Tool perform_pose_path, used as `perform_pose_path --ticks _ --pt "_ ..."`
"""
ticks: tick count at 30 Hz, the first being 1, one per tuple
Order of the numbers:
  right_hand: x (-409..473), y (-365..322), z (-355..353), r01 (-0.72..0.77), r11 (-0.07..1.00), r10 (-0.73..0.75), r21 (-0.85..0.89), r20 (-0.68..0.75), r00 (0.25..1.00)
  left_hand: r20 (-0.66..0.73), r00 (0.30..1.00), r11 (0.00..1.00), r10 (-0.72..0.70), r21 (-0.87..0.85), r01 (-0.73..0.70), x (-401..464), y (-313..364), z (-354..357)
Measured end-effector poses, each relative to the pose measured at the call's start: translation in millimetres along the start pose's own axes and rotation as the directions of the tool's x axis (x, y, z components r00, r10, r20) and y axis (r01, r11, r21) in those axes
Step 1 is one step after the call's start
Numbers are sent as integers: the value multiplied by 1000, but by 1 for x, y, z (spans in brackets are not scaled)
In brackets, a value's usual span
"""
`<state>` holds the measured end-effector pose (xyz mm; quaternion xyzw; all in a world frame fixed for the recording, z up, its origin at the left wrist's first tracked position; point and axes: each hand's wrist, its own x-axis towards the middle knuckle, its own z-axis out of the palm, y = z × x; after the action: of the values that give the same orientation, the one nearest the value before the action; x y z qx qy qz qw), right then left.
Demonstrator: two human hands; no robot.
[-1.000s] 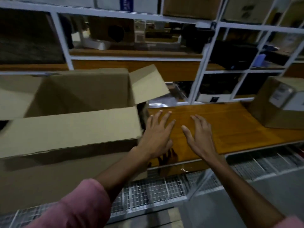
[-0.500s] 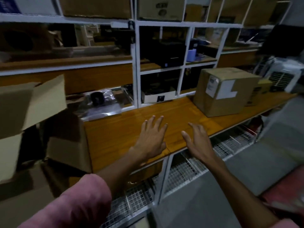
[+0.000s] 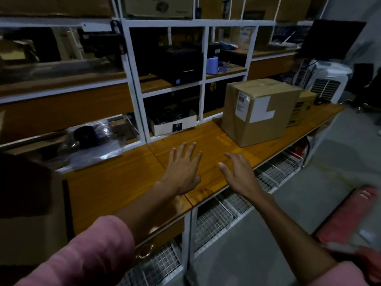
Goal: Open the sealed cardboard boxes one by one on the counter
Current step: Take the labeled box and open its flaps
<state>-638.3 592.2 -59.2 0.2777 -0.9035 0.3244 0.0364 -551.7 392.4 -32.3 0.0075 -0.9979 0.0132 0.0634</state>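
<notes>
1. The left hand (image 3: 183, 172) reaches out over the wooden table (image 3: 115, 190), fingers spread and straight, holding nothing.
2. The right hand (image 3: 239, 176) is beside it at 3 o'clock, fingers loosely extended, also holding nothing; whether either palm touches the wood cannot be told.
3. The sealed cardboard box (image 3: 259, 112) stands upright on the table at 1 o'clock from the right hand, well apart from both hands, with a white label on its near face and its top flaps closed.
4. A smaller box (image 3: 303, 109) sits just behind it at 3 o'clock, touching or nearly so.
5. White shelving (image 3: 134, 79) rises along the table's far edge at 12 o'clock.
6. A clear plastic bag (image 3: 97, 145) lies at 10 o'clock of the left hand.
</notes>
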Motion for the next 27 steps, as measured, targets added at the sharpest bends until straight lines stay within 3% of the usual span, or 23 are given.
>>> perform_pose_path --ticks 11,17,27 --pt "85 41 -9 -31 998 27 -59 -62 998 -33 999 999 22 -47 -24 105 -17 22" --pt "159 74 -25 20 995 -30 -93 -112 993 -34 999 995 -1 -102 -2 175 -15 50" --pt "316 210 -26 134 950 -211 -282 -265 941 -153 987 974 -53 -224 18 346 51 132"
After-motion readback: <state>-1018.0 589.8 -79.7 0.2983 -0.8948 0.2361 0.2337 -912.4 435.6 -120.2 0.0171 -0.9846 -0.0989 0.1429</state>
